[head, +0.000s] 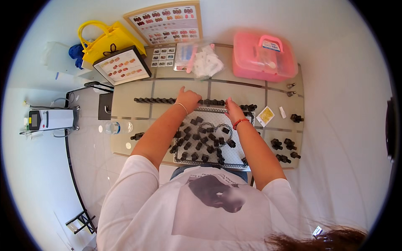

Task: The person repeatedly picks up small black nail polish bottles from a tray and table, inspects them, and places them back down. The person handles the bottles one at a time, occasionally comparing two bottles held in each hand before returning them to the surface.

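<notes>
A long row of small black nail polish bottles (155,100) runs across the table. Over the middle of this row lies my left hand (189,99), its index finger stretched forward and the other fingers down at the bottles; its grip is hidden. My right hand (233,110) is at the row's right end, thumb and fingers apart, beside the last bottle (222,102). Between my forearms a white dotted mat (238,152) with a black lace-pattern border carries many loose black bottles (198,146), some upright and some lying down.
More black bottles (276,144) stand to the right, near a gold-flake packet (265,116) and a small white bottle (282,112). Along the back are a pink plastic box (251,62), plastic packets (207,64), a framed color chart (110,70) and a yellow bag (125,39). A clear plastic bottle (116,128) lies left.
</notes>
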The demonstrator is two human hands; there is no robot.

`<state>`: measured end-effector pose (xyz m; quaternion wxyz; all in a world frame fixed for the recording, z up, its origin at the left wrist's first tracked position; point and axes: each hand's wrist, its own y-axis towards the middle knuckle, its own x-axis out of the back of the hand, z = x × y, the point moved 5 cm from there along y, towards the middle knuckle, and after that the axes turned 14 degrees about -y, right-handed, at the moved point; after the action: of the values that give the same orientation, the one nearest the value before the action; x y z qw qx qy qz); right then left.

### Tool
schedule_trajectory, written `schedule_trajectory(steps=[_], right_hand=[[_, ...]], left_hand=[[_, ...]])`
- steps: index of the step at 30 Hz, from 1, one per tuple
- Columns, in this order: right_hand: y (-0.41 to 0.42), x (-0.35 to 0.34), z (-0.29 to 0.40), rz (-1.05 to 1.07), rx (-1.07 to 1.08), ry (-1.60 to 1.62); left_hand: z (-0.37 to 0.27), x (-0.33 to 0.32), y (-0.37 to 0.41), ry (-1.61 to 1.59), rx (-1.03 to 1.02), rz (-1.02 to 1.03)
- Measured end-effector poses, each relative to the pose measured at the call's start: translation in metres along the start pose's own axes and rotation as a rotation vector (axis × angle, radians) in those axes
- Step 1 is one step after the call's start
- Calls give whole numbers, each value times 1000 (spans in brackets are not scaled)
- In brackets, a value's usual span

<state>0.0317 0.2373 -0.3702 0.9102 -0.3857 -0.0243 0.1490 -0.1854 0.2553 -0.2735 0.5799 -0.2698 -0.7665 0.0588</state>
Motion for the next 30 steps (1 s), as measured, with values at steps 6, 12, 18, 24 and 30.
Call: schedule_trajectory(steps=[6, 12, 18, 24, 30], right_hand=[[15, -15, -2, -7, -47, 48], [11, -15, -3, -4, -32, 49], [-25, 0, 9, -97, 150, -134], [-142, 15, 19, -177, 377, -670], [-193, -7, 2, -318, 641, -1123]], left_hand=[[4, -3, -2, -18, 6, -8], [7, -5, 0, -69, -1, -42], [20, 20, -38, -425, -147, -341], [23, 27, -148, -513, -221, -506], [-17, -23, -188, -507, -206, -367]])
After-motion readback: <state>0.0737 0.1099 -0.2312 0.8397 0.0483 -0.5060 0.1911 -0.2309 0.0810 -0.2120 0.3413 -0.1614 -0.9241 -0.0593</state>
